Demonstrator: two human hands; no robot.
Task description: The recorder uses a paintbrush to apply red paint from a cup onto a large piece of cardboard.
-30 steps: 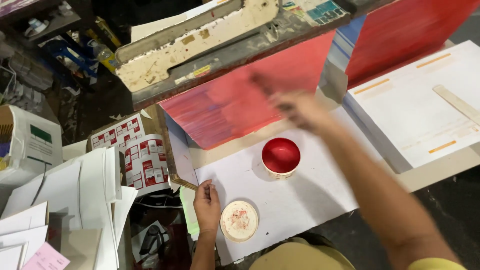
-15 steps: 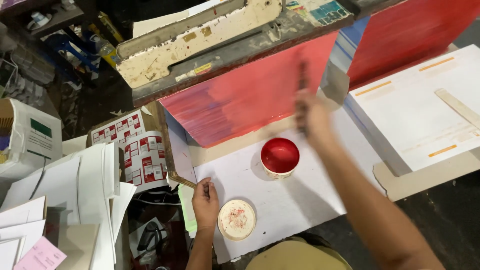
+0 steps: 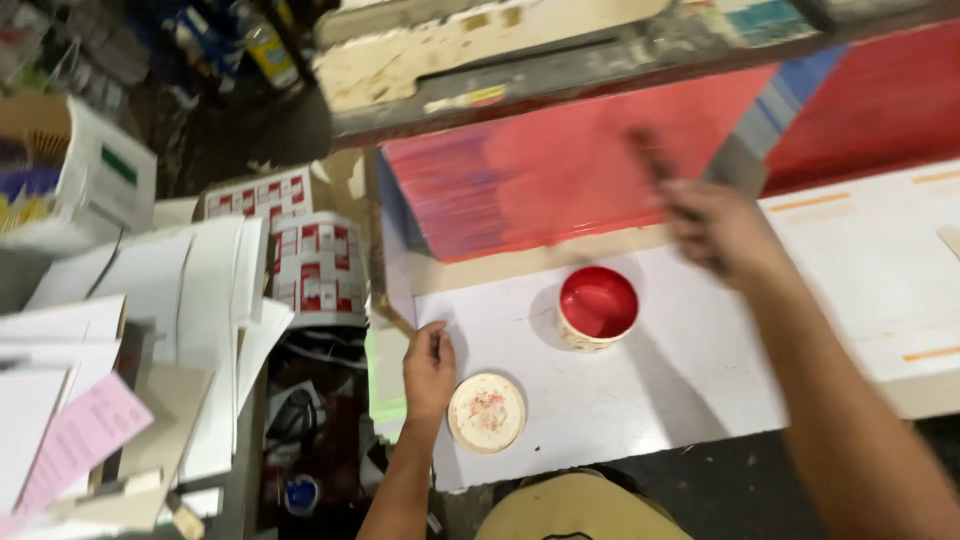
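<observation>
From the head view, the right hand (image 3: 722,232) is raised over the far part of the white sheet-covered counter (image 3: 700,370), its grip closed around a dark brush handle (image 3: 655,165); the handle's tip lies against the sloping red-painted edge of a paper stack (image 3: 590,180). The hand and the handle are blurred, so the bristles cannot be made out. Just below that stack stands a small round tub of red paint (image 3: 598,306), open, apart from both hands. Its round cream lid flecked with red (image 3: 486,412) lies nearer the counter's front edge, just beside the left hand (image 3: 429,370). The left hand rests at the counter's left edge, fingers curled narrow; whether they pinch the sheet cannot be told. Bare white surface lies open between tub and front edge. Left of the counter, loose white papers (image 3: 150,300) and red-and-white printed sheets (image 3: 320,265) crowd the side.
</observation>
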